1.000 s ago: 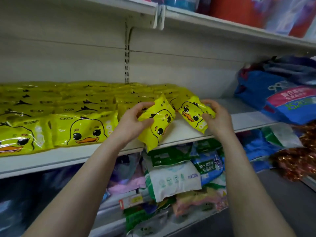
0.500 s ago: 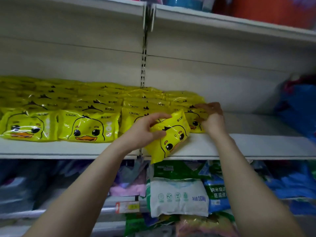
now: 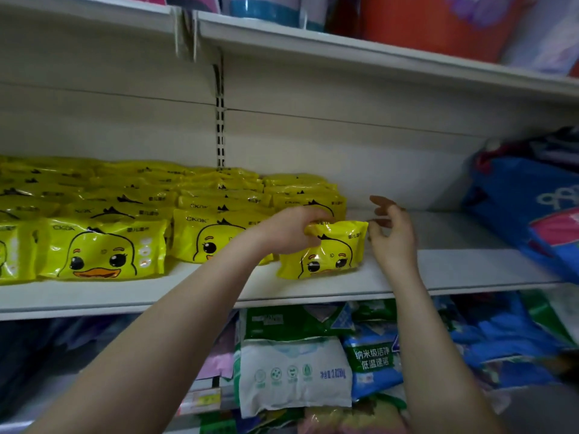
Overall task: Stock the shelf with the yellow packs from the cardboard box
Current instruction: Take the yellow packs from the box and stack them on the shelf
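Seating the yellow pack [image 3: 329,253] at the front row's right end on the shelf [image 3: 463,270]: your left hand [image 3: 289,234] pinches its top edge, while your right hand [image 3: 391,238] hovers loosely spread just beside it. Square it against the neighbouring pack [image 3: 210,238], duck facing out.

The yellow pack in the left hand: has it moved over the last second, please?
Yes. The yellow pack moved inward from overhanging the shelf edge to beside the front row.

Surrounding stock
Blue bag [image 3: 526,214] at right; white-green pouch [image 3: 294,374] and blue pouch [image 3: 372,368] below; orange tub [image 3: 423,23] above.
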Action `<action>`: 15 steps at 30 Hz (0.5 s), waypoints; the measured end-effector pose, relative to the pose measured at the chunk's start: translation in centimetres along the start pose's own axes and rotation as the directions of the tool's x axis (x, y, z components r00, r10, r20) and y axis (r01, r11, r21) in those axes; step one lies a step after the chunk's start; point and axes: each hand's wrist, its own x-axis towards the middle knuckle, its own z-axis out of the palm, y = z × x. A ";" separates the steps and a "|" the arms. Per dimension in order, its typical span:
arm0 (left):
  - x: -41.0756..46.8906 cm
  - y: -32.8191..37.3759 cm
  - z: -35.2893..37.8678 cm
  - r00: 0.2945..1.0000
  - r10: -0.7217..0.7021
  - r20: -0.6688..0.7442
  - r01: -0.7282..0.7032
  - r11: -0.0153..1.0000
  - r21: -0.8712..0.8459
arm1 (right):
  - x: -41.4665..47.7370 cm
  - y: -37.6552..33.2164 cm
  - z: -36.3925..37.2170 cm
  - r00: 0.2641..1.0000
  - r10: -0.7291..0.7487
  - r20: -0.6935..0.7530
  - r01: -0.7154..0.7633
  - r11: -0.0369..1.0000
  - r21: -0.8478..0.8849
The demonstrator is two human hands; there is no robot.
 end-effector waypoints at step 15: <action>1.4 0.6 1.5 0.992 0.043 -0.115 0.002 0.930 0.368 | -1.8 -0.7 0.5 0.888 0.102 0.448 -0.078 0.994 -0.072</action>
